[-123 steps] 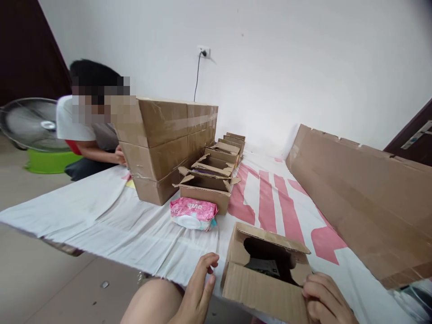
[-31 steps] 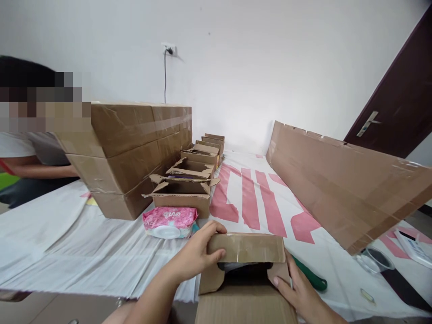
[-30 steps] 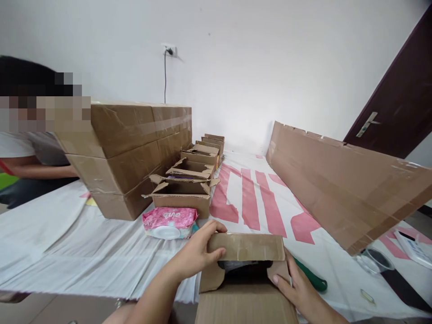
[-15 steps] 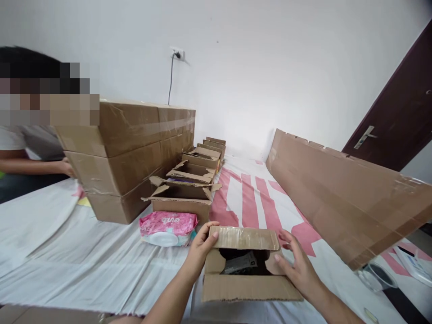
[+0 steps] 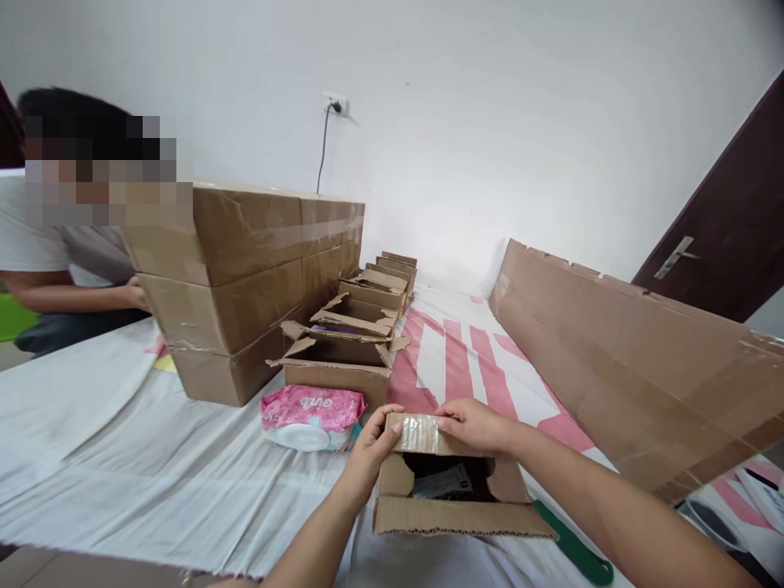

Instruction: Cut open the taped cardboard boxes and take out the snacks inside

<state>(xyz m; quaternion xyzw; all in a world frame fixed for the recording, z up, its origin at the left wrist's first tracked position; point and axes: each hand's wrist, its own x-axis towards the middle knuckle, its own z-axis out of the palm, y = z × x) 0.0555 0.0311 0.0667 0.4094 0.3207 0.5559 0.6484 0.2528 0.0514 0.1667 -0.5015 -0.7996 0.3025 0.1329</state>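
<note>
A small open cardboard box sits on the white and pink sheet right in front of me, with dark packed items showing inside. My left hand grips the left end of its taped far flap. My right hand lies curled over the top of the same flap, fingers pressed on the tape. A pink pack of wet wipes lies just left of the box.
A row of open small boxes runs away from me beside a stack of big taped cartons. A long cardboard panel stands on the right. A green-handled tool lies beside the box. Another person crouches at far left.
My right hand has moved from the box's right side onto the top of the far flap. The box has been pushed a little farther from me, and the green-handled tool shows again.
</note>
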